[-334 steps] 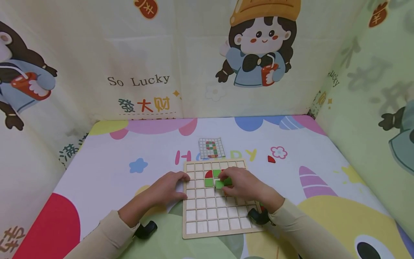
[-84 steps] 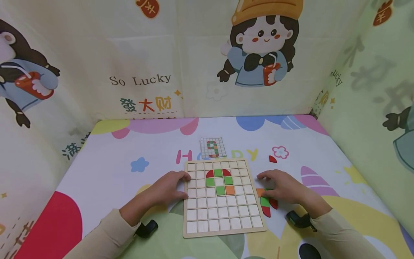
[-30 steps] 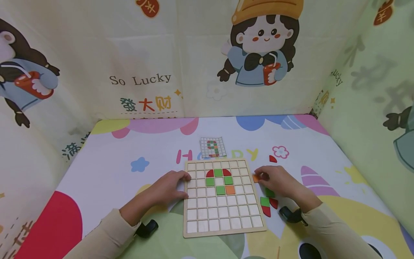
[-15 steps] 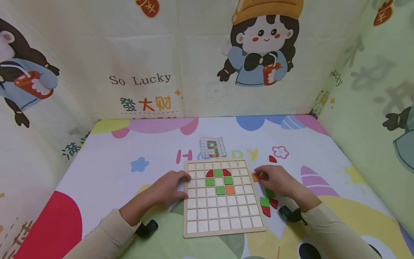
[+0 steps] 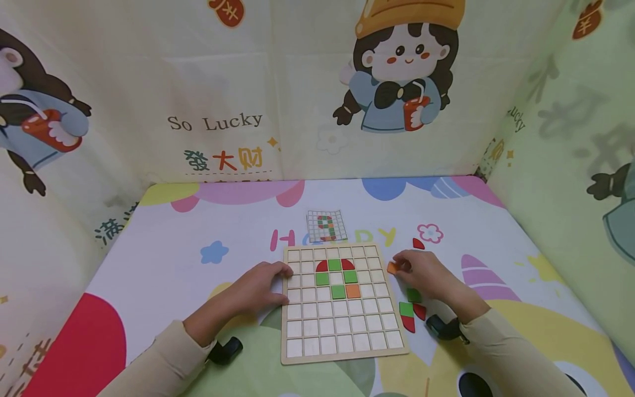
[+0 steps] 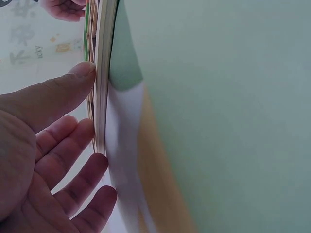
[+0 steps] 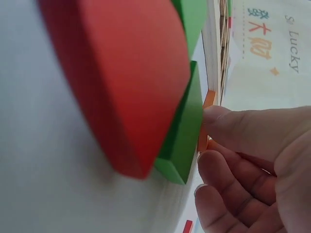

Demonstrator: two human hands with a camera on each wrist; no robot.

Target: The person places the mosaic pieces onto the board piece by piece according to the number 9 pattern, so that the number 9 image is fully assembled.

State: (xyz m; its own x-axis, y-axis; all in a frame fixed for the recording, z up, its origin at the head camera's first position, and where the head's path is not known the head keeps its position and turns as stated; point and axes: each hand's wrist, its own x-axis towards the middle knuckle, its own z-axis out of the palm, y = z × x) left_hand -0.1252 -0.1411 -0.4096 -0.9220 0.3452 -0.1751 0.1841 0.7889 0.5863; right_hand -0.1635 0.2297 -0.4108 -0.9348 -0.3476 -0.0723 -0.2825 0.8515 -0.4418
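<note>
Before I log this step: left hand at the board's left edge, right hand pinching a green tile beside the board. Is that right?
Not quite: the tile that the right hand pinches beside the board is orange, not green, as the right wrist view shows. The rest stands.

On the left is a long beige fabric sleeve (image 5: 159, 361) (softly creased) with a small black wrist camera (image 5: 227, 352) at its end; on the right, a matching beige fabric sleeve (image 5: 506, 353) and a second black wrist camera (image 5: 443, 328).
</note>
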